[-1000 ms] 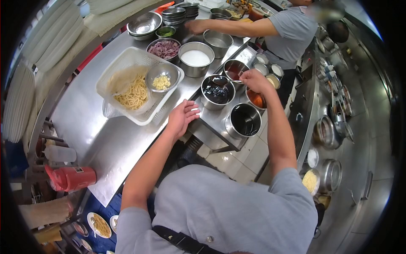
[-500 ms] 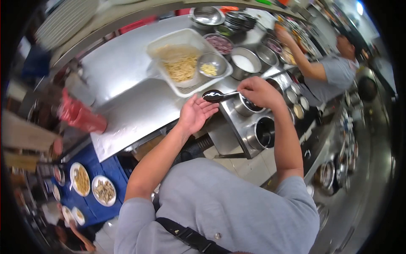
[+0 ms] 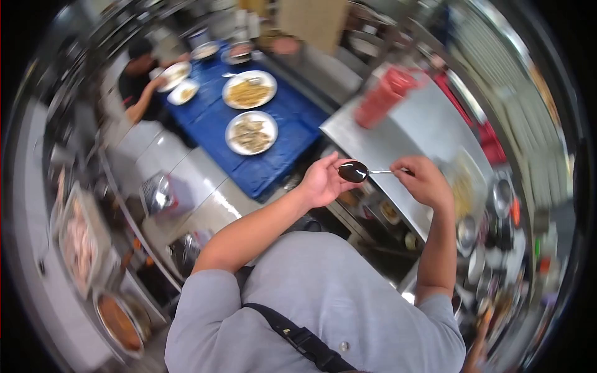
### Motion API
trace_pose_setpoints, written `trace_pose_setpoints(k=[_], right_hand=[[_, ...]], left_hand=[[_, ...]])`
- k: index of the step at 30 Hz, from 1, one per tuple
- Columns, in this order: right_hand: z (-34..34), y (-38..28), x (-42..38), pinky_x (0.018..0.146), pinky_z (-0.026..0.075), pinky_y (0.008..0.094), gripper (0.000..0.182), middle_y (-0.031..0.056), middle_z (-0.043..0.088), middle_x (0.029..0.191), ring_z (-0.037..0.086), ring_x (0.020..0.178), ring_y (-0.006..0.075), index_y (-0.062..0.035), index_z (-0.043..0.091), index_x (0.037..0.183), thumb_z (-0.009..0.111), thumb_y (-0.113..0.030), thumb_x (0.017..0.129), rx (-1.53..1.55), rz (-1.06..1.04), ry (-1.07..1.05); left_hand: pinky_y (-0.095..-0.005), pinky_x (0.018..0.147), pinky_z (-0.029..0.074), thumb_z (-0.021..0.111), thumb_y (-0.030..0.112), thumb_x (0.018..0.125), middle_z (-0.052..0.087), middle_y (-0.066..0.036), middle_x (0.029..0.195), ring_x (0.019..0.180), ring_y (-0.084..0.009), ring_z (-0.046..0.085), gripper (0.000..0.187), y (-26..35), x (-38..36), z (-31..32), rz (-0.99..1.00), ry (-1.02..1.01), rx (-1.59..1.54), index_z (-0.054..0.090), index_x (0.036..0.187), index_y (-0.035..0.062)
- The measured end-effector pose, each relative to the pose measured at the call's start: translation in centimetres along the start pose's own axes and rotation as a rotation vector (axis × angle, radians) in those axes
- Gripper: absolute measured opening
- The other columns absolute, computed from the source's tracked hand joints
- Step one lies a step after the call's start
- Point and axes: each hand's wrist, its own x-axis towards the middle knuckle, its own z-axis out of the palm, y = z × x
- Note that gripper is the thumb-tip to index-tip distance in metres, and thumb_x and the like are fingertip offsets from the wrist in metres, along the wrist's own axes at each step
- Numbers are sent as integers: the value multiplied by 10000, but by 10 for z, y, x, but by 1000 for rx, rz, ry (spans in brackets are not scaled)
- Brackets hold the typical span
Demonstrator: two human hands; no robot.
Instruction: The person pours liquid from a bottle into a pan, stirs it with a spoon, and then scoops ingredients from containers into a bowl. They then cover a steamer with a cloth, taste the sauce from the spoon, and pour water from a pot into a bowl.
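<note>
My right hand (image 3: 423, 180) grips the handle of a metal spoon (image 3: 353, 171), whose bowl is full of a dark, shiny liquid. Cupped with the palm up, my left hand (image 3: 323, 181) is right beside and partly under the spoon's bowl, its fingers apart. Ahead of it, a white plate of pale pieces (image 3: 251, 133) and a plate of yellow strips (image 3: 250, 89) rest on a blue-covered table (image 3: 280, 158).
A steel counter (image 3: 429, 137) at the right bears a red plastic container (image 3: 385, 96). A person in dark clothes (image 3: 142, 81) handles plates at the far left. A tray (image 3: 81, 242) and a pot of orange-brown food (image 3: 119, 322) stand at the left.
The view has swung left, bringing the blue table to the centre and the steel counter to the right. Both hands and the filled spoon have moved along with it, still close together.
</note>
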Motion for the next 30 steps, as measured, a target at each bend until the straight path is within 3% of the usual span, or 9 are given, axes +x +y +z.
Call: trace_pose_setpoints(k=[7, 9, 11, 13, 16, 19, 21, 29, 30], right_hand=[[78, -135, 140, 726, 490, 395, 177, 177, 659, 824, 636, 799, 332, -1, 676, 929, 581, -111, 828, -13, -402, -270], [104, -172, 174, 694, 474, 345, 159, 152, 641, 791, 592, 723, 251, 28, 656, 942, 584, -71, 842, -38, -546, -341], [127, -217, 201, 708, 481, 346, 164, 163, 652, 806, 614, 743, 271, 27, 661, 944, 589, -75, 839, -90, -656, -383], [150, -260, 222, 727, 494, 406, 189, 192, 666, 848, 640, 828, 352, -1, 682, 929, 586, -108, 807, -99, -715, -432], [180, -323, 254, 730, 497, 404, 173, 193, 663, 837, 639, 815, 357, 3, 683, 905, 591, -97, 798, -69, -835, -495], [201, -379, 283, 736, 500, 397, 175, 197, 662, 838, 641, 817, 356, 10, 682, 903, 586, -86, 795, -114, -945, -523], [217, -410, 309, 741, 502, 395, 179, 195, 665, 838, 643, 823, 353, 14, 682, 907, 582, -82, 795, -87, -1035, -610], [282, -522, 428, 725, 493, 348, 161, 143, 661, 819, 641, 778, 251, 16, 667, 927, 595, -82, 820, -135, -1208, -738], [292, -533, 448, 723, 490, 342, 161, 140, 657, 813, 639, 773, 243, 17, 665, 931, 591, -81, 828, -114, -1234, -742]], left_hand=[[-488, 980, 475, 291, 376, 1037, 569, -256, 1227, 1117, -396, 581, 511, 89, -137, -63, 426, 157, -112, 508, 1189, -62], [-487, 989, 464, 320, 381, 1029, 563, -256, 1245, 1128, -399, 574, 514, 110, -171, -81, 537, 178, -134, 510, 1200, -64], [-482, 997, 455, 341, 390, 1022, 567, -246, 1246, 1137, -395, 569, 519, 130, -206, -99, 636, 187, -133, 518, 1205, -62], [-480, 993, 458, 352, 388, 1018, 577, -237, 1237, 1138, -387, 572, 515, 149, -240, -116, 699, 224, -162, 526, 1199, -61], [-467, 1006, 458, 374, 390, 1009, 592, -225, 1219, 1134, -365, 581, 511, 181, -284, -134, 824, 232, -198, 543, 1179, -61], [-469, 1033, 446, 383, 382, 1004, 595, -219, 1207, 1135, -359, 581, 514, 210, -317, -145, 935, 223, -216, 548, 1175, -74], [-482, 1002, 465, 302, 362, 1035, 593, -233, 1200, 1117, -374, 592, 490, 232, -335, -147, 1048, 274, -239, 525, 1174, -51], [-473, 1028, 458, 333, 340, 1015, 585, -270, 1204, 1128, -390, 578, 531, 335, -382, -178, 1257, 374, -304, 502, 1206, -126], [-535, 1067, 418, 384, 273, 981, 537, -301, 1261, 1207, -445, 515, 447, 350, -385, -187, 1291, 355, -330, 524, 1164, -110]])
